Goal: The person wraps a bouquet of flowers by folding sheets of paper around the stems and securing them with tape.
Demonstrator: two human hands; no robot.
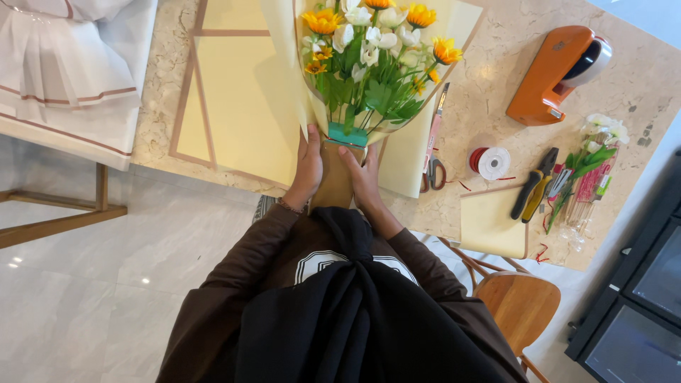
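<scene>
At the near edge of the surface (496,78): I see both hands closed around the base of a bouquet (369,57), which lies across the marble with its stem end toward me.
Left hand (308,170): wrapped round the left side of the brown paper handle (333,181), fingers curled and pressing inward.
Right hand (362,176): clasping the right side of the same handle, fingers reaching up toward the teal band (347,133) at the neck.
Bouquet: yellow and white blooms with green leaves, cupped in cream wrapping paper (241,106) that spreads out flat to the left.
To the right: scissors (433,152) just beside the wrap, a red ribbon spool (489,163), pliers (533,186) resting on a cream card (489,227), a few loose flower stems (592,159), and an orange tape dispenser (557,74) further back.
Risk, wrap: I judge the paper could loosen or crease if either hand eases off, since I can make out no tie or tape below the band.
Risk, edge: the handle overhangs the rim, so a slip of grip could tip the bouquet toward the floor (92,298).
Risk, blooms: squeezing the neck too hard could bend stems; I cannot tell how firm the pressure is.
Risk, scissors: they lie near the wrap's right flap, and a sideways shift could snag the paper.
</scene>
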